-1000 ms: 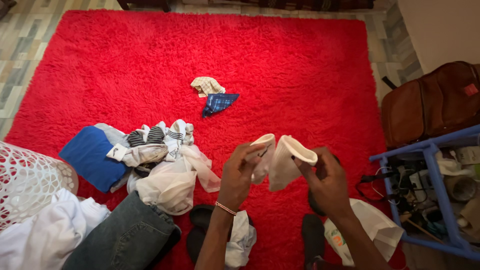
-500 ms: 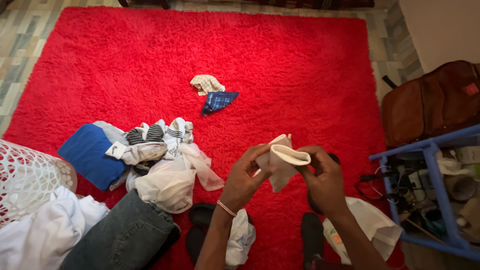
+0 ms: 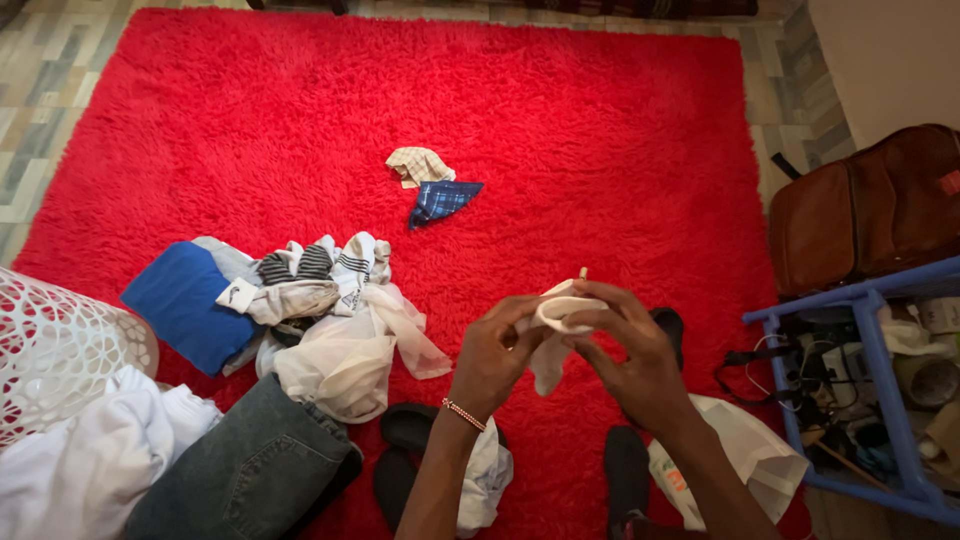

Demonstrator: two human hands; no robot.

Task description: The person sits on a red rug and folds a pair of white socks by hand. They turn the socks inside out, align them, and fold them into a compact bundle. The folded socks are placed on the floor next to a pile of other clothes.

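Head view: left hand (image 3: 492, 352) and right hand (image 3: 630, 355) clamp together on socks (image 3: 553, 330); loosened, the bundle could unroll onto the rug (image 3: 600, 150).

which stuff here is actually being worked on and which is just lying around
In hand: white socks, gripped by left hand and right hand.

Lying about: clothes pile, two folded cloths, white basket, brown bag, blue rack, red rug.

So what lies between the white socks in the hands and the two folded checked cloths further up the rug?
Nothing: in the head view only bare red rug runs from the white socks to the checked cloths.
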